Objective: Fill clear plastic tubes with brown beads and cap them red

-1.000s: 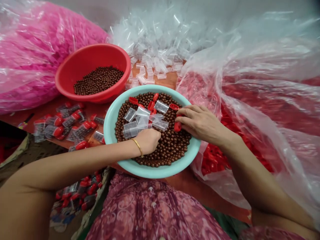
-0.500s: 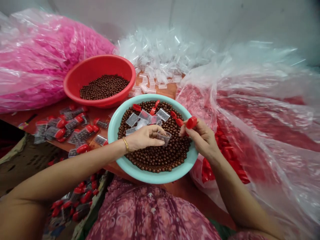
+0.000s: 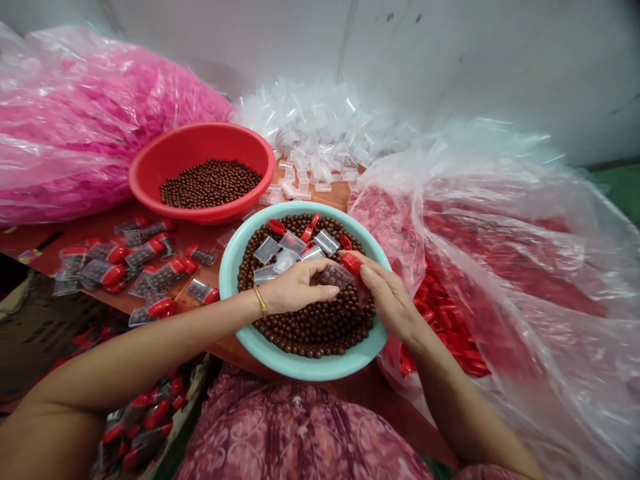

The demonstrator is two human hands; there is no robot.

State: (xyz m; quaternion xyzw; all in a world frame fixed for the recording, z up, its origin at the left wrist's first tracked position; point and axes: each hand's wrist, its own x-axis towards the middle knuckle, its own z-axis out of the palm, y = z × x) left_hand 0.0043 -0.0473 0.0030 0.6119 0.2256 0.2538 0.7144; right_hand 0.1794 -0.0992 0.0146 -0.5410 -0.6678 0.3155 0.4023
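Observation:
Above a light-blue basin [image 3: 305, 372] of brown balls [image 3: 305, 337], my left hand [image 3: 295, 288] pinches a small clear plastic container [image 3: 336, 275] with brown balls inside. My right hand [image 3: 383, 288] has its fingers closed on a red cap [image 3: 352, 263], which meets the container's mouth. Whether the cap is fully seated I cannot tell. Several clear containers [image 3: 289, 250] and a few loose red caps [image 3: 276, 227] lie on the balls at the back of the basin.
A red basin [image 3: 200, 137] of brown balls stands behind, left. Filled, red-capped containers [image 3: 150, 252] lie on the table's left, more in a box [image 3: 155, 407] below. Bags of pink pieces [image 3: 115, 100] and red caps [image 3: 450, 320] flank a clear-container pile [image 3: 320, 127].
My two hands have come together, and the red cap has moved left onto the container's mouth. The container has tipped from upright to lying at a slant. The view has shifted slightly.

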